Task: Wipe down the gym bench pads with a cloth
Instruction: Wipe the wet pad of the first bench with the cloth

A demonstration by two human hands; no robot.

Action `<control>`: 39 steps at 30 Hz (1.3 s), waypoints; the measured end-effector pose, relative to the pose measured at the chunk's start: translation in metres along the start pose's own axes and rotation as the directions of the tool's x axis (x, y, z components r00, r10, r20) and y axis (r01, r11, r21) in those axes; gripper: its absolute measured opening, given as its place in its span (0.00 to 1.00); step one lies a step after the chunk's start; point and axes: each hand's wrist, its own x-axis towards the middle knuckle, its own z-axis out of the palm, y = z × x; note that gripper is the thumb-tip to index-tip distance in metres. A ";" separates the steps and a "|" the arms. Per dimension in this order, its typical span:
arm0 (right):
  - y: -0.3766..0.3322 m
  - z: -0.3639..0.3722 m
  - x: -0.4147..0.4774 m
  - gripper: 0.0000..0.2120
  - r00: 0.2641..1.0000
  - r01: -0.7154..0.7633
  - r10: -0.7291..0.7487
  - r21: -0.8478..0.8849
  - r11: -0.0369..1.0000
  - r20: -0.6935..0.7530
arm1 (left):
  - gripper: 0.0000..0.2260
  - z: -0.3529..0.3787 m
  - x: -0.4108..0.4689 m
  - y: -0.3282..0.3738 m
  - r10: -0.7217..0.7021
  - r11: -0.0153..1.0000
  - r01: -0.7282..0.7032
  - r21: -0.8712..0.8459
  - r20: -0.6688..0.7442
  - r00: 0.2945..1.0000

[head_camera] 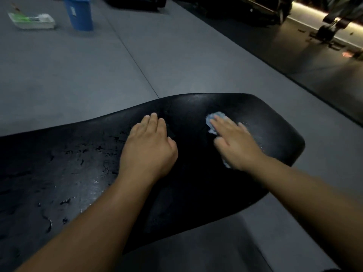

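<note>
While the left hand (149,146) lies flat on the pad (196,193), fingers straight and holding nothing, the right hand (234,142) presses the cloth (215,117) under straight fingers, its edge just past their tips, the pad's length running off to their left.

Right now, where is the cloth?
In the head view, the cloth is right of centre on the black bench pad, pressed under the right hand near the pad's far end.
</note>
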 end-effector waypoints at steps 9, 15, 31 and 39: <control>0.001 0.003 0.002 0.36 0.881 0.470 -0.469 -0.006 0.882 0.063 | 0.27 -0.002 0.001 0.004 -0.050 0.998 0.051 0.021 -0.039 0.998; -0.074 0.021 0.105 0.39 0.921 0.389 -0.387 0.035 0.921 -0.043 | 0.30 -0.004 -0.002 0.012 -0.204 0.973 0.213 0.089 -0.102 0.974; -0.041 0.016 0.039 0.29 0.540 0.830 -0.842 0.182 0.527 -0.022 | 0.28 -0.002 -0.069 0.045 -0.506 0.851 0.514 0.103 -0.095 0.857; -0.072 0.022 0.085 0.27 0.832 0.555 -0.551 0.090 0.827 -0.066 | 0.30 -0.020 -0.080 0.017 -0.405 0.894 0.396 0.210 0.002 0.914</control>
